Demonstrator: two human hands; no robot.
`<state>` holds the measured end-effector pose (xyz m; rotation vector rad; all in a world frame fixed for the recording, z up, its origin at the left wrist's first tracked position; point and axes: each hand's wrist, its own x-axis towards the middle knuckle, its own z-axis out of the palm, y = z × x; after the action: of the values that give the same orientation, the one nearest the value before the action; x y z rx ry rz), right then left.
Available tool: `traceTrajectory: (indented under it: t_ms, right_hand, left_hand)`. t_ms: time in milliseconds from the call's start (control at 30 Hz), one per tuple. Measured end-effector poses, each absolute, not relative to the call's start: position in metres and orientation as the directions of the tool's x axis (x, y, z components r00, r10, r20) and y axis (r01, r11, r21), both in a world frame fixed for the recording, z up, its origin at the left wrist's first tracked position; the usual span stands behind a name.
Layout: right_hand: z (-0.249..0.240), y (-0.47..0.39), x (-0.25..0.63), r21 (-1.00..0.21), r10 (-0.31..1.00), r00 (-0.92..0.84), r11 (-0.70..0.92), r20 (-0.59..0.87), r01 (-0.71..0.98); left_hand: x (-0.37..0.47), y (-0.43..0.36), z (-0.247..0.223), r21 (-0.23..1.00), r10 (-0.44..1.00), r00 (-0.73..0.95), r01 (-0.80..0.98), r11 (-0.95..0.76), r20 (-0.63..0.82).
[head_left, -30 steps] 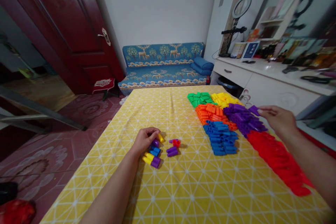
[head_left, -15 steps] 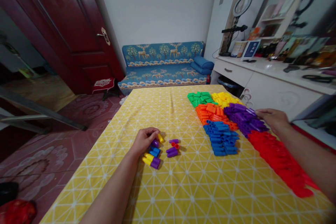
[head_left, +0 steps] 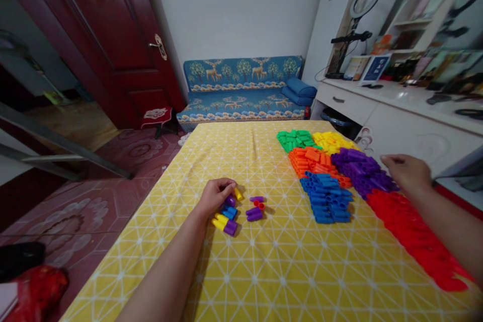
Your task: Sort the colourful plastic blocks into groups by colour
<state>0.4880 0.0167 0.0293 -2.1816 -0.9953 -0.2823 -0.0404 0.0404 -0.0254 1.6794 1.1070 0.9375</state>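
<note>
My left hand [head_left: 218,196] is closed, thumb and fingers together, beside a yellow piece [head_left: 238,193] and a purple piece [head_left: 230,201]; what it grips is hidden. Just below lie blue pieces [head_left: 229,212] and yellow pieces joined to purple ones [head_left: 230,227]. A small group of purple [head_left: 254,215] and red pieces [head_left: 259,205] lies to their right. My right hand [head_left: 407,171] is raised at the right, fingers curled, past the purple pile [head_left: 364,171] and above the red pile [head_left: 413,234]. Whether it holds anything is unclear.
Green [head_left: 296,140], yellow [head_left: 332,142], orange [head_left: 313,161] and blue piles [head_left: 326,198] sit on the right of the yellow tablecloth [head_left: 279,271]. Behind the table is a blue sofa [head_left: 241,103]; a white dresser [head_left: 407,126] stands at the right.
The view has turned slightly left, so everything appears shifted right. My right hand has moved a little away from the purple pile. My left hand stays beside the small pieces.
</note>
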Motion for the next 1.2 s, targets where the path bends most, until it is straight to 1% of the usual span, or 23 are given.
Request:
traceTrajectory:
  t_ms: [33, 67, 100, 133, 200, 233, 267, 333, 367, 433, 533, 600, 633, 700, 767, 833, 900, 967, 1067, 1133, 1200]
  right_hand:
    - [0.036, 0.015, 0.473, -0.566, 0.552, 0.694, -0.419, 0.462, 0.71]
    - [0.043, 0.012, 0.453, -0.621, 0.54, 0.693, -0.351, 0.477, 0.701]
    - [0.049, 0.008, 0.43, -0.663, 0.546, 0.658, -0.228, 0.519, 0.713]
    - [0.054, 0.004, 0.405, -0.68, 0.573, 0.589, -0.075, 0.569, 0.729]
    - [0.058, -0.007, 0.348, -0.677, 0.718, 0.371, 0.186, 0.588, 0.713]
    - [0.056, -0.014, 0.32, -0.677, 0.802, 0.225, 0.275, 0.553, 0.683]
    - [0.053, -0.021, 0.292, -0.67, 0.862, 0.075, 0.331, 0.501, 0.664]
    - [0.04, -0.034, 0.243, -0.627, 0.893, -0.236, 0.439, 0.384, 0.643]
    - [0.033, -0.039, 0.223, -0.602, 0.881, -0.332, 0.472, 0.336, 0.644]
    - [0.016, -0.047, 0.193, -0.534, 0.87, -0.409, 0.492, 0.275, 0.688]
    - [-0.005, -0.047, 0.171, -0.451, 0.887, -0.386, 0.461, 0.253, 0.764]
    - [-0.015, -0.042, 0.167, -0.469, 0.884, -0.361, 0.465, 0.298, 0.751]
    - [-0.018, -0.039, 0.167, -0.511, 0.88, -0.336, 0.47, 0.336, 0.72]
    - [-0.024, -0.032, 0.169, -0.641, 0.884, -0.243, 0.458, 0.399, 0.616]
    - [-0.028, -0.029, 0.174, -0.786, 0.916, -0.085, 0.381, 0.391, 0.487]
    - [-0.028, -0.028, 0.18, -0.903, 0.955, 0.071, 0.248, 0.29, 0.35]
    - [-0.024, -0.029, 0.185, -0.968, 0.979, 0.131, 0.128, 0.159, 0.215]
    - [-0.019, -0.032, 0.189, -0.989, 0.994, 0.053, 0.091, 0.097, 0.118]
    - [-0.014, -0.035, 0.191, -0.984, 0.978, -0.142, 0.166, 0.155, 0.067]
    - [-0.014, -0.035, 0.19, -0.964, 0.958, -0.178, 0.244, 0.223, 0.104]
    - [-0.017, -0.034, 0.191, -0.922, 0.944, -0.149, 0.321, 0.294, 0.215]
  left_hand:
    - [-0.041, 0.041, -0.026, 0.94, 0.941, 0.315, 0.269, -0.209, 0.119]
    - [-0.041, 0.041, -0.027, 0.938, 0.941, 0.315, 0.27, -0.216, 0.126]
    - [-0.041, 0.042, -0.028, 0.937, 0.94, 0.314, 0.271, -0.223, 0.133]
    - [-0.041, 0.042, -0.029, 0.935, 0.94, 0.312, 0.271, -0.228, 0.138]
    - [-0.042, 0.043, -0.03, 0.934, 0.94, 0.31, 0.272, -0.231, 0.142]
    - [-0.042, 0.043, -0.031, 0.934, 0.94, 0.31, 0.273, -0.232, 0.143]
    - [-0.042, 0.043, -0.031, 0.933, 0.94, 0.309, 0.274, -0.235, 0.145]
    - [-0.042, 0.042, -0.03, 0.932, 0.939, 0.309, 0.272, -0.239, 0.151]
    - [-0.041, 0.042, -0.029, 0.933, 0.939, 0.308, 0.269, -0.239, 0.152]
    - [-0.041, 0.041, -0.028, 0.936, 0.939, 0.308, 0.26, -0.237, 0.153]
    - [-0.04, 0.04, -0.026, 0.934, 0.937, 0.309, 0.257, -0.247, 0.163]
    - [-0.04, 0.04, -0.026, 0.929, 0.936, 0.308, 0.268, -0.257, 0.17]
    - [-0.04, 0.04, -0.026, 0.925, 0.936, 0.308, 0.277, -0.261, 0.172]
    - [-0.04, 0.04, -0.025, 0.919, 0.937, 0.303, 0.294, -0.265, 0.173]
    - [-0.04, 0.041, -0.026, 0.912, 0.937, 0.299, 0.306, -0.272, 0.178]
    - [-0.041, 0.042, -0.026, 0.902, 0.936, 0.297, 0.323, -0.285, 0.19]
    - [-0.041, 0.042, -0.026, 0.889, 0.933, 0.298, 0.345, -0.301, 0.2]
    - [-0.042, 0.041, -0.026, 0.885, 0.934, 0.299, 0.354, -0.301, 0.198]
    - [-0.041, 0.041, -0.026, 0.896, 0.935, 0.3, 0.337, -0.288, 0.188]
    - [-0.041, 0.041, -0.026, 0.901, 0.936, 0.298, 0.328, -0.284, 0.187]
    - [-0.041, 0.041, -0.026, 0.902, 0.935, 0.303, 0.325, -0.283, 0.184]
